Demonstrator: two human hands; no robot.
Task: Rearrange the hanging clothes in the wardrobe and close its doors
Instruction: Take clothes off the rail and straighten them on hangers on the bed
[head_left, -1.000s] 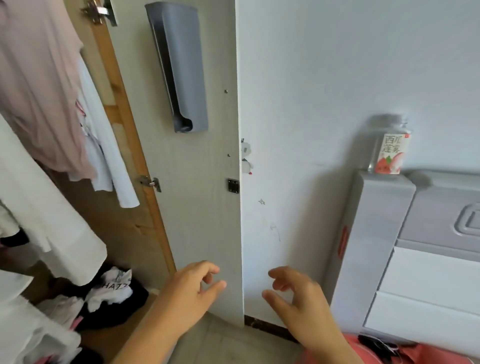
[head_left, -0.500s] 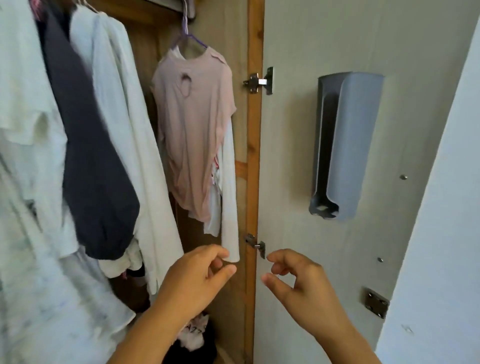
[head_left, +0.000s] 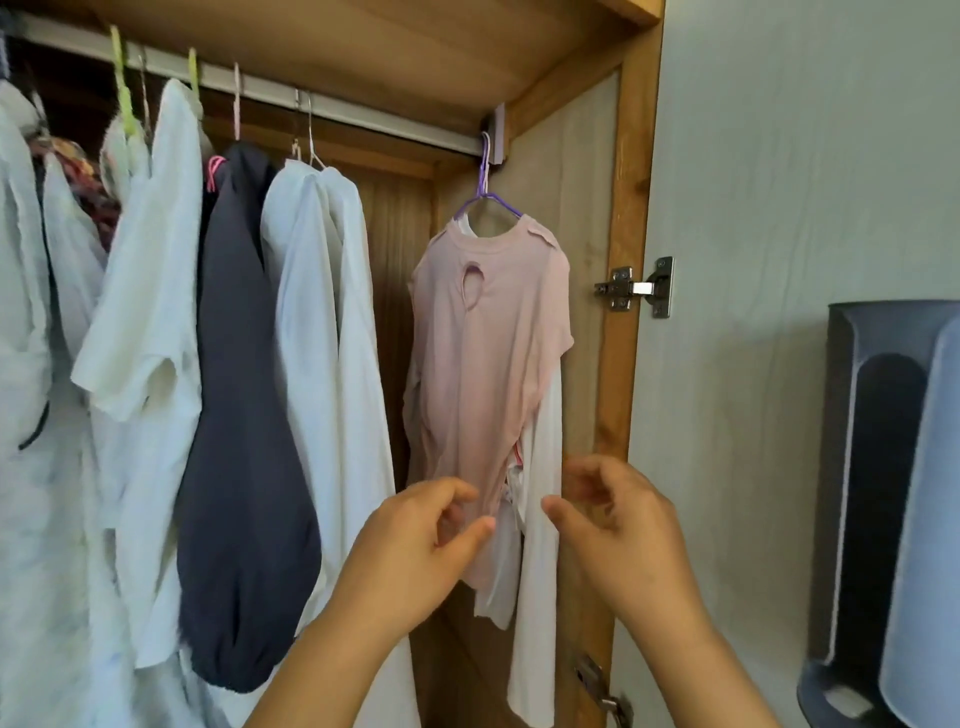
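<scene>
A pink top hangs on a purple hanger at the right end of the wardrobe rail, over a white garment. Left of it hang a white shirt, a dark navy garment and several white clothes. My left hand is raised in front of the pink top's lower hem, fingers loosely curled, holding nothing. My right hand hovers beside the white garment's sleeve, fingers loosely curled and empty. The wardrobe's right door stands open.
A grey plastic holder is mounted on the inside of the open door. Metal hinges sit on the wooden frame. A patterned garment hangs at the far left.
My view has swung up and left from the door and wall to the hanging rail. Both hands have risen toward the pink top's lower edge, still holding nothing.
</scene>
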